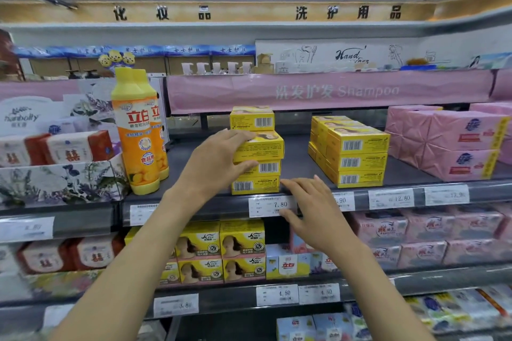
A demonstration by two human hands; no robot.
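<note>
A stack of yellow soap boxes stands at the front of a dark store shelf. My left hand grips the upper front box, fingers over its top and thumb under its left end. That box sits slightly askew on the two below. Another yellow box lies higher, just behind. My right hand hovers with fingers spread in front of the shelf edge, its fingertips close to the bottom box's right corner and the 7.80 price tag.
Two orange-and-yellow detergent bottles stand left of the stack. A second pile of yellow boxes and pink packs sit to the right. Lower shelves hold several yellow, pink and red packs. A pink Shampoo banner hangs above.
</note>
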